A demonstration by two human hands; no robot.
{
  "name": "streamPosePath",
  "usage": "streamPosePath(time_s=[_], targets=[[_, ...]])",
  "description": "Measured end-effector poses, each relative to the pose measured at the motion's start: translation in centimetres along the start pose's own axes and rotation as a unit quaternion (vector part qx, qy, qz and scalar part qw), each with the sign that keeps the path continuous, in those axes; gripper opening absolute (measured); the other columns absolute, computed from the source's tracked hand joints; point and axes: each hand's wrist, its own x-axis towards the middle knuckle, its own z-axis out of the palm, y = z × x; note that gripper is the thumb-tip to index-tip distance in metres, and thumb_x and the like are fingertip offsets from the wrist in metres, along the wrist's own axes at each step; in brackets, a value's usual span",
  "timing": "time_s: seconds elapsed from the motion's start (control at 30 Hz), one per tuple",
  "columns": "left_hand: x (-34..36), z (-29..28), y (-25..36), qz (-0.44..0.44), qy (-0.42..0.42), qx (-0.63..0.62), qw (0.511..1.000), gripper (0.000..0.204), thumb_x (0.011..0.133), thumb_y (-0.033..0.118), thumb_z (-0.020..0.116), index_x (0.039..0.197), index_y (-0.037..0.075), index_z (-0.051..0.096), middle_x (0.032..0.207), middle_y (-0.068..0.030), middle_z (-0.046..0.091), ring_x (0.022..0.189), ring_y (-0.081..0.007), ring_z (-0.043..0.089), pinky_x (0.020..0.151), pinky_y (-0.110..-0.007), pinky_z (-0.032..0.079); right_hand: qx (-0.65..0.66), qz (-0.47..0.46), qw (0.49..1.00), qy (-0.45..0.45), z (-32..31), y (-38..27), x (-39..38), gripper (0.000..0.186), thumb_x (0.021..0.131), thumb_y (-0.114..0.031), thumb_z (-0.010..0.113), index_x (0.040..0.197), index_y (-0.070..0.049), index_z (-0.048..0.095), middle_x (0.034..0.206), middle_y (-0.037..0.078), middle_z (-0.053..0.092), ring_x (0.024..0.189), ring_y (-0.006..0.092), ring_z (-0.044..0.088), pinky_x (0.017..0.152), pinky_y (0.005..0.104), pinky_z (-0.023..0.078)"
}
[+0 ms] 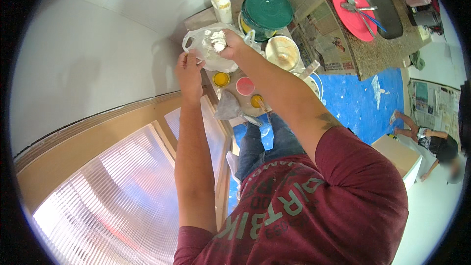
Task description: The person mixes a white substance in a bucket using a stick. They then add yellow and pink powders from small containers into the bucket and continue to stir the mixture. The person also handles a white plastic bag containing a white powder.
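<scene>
A thin white plastic bag lies open on the small table, against the wall. My left hand pinches its near left edge, close to a handle loop. Over the bag's mouth, my right hand is closed around a clump of white powder; the powder and bag hide most of its fingertips. Just nearer to me stand a yellow-filled jar, a round pink-red lid or tub and a small yellow cup. A greyish plastic bag rests at the table's near edge.
Behind the bag are a white bottle and a bucket with a green lid. A white tub stands to the right. The granite counter holds a red plate with spoons. Far right, another person is by the wall.
</scene>
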Motion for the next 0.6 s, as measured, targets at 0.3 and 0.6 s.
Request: streamPosePath(time_s=[0.3,0.6], targets=[[0.8,0.6,-0.4,-0.016,0.022,0.011,1.0,0.027,0.103,0.022,0.065,0.116,-0.001,0.065,0.102,-0.0046,0.062,0.092,-0.013,0.061,0.086,-0.032,0.058,-0.025,0.022,0.994,-0.103,-0.3,-4.3,-13.5,0.021,0.109,-0.022,0.044,0.103,-0.008,0.058,0.088,0.011,0.067,0.074,0.027,0.066,0.066,0.0417,0.058],[-4.5,2.4,-1.2,0.03,0.095,-0.006,0.995,0.044,0.104,0.022,0.064,0.14,-0.002,0.056,0.103,-0.0033,0.063,0.094,-0.0124,0.061,0.096,-0.033,0.053,-0.157,-0.019,0.987,0.002,-8.4,-9.3,-30.9,0.027,0.109,-0.026,0.048,0.115,-0.004,0.062,0.098,0.011,0.07,0.082,0.0237,0.069,0.065,0.0356,0.059]])
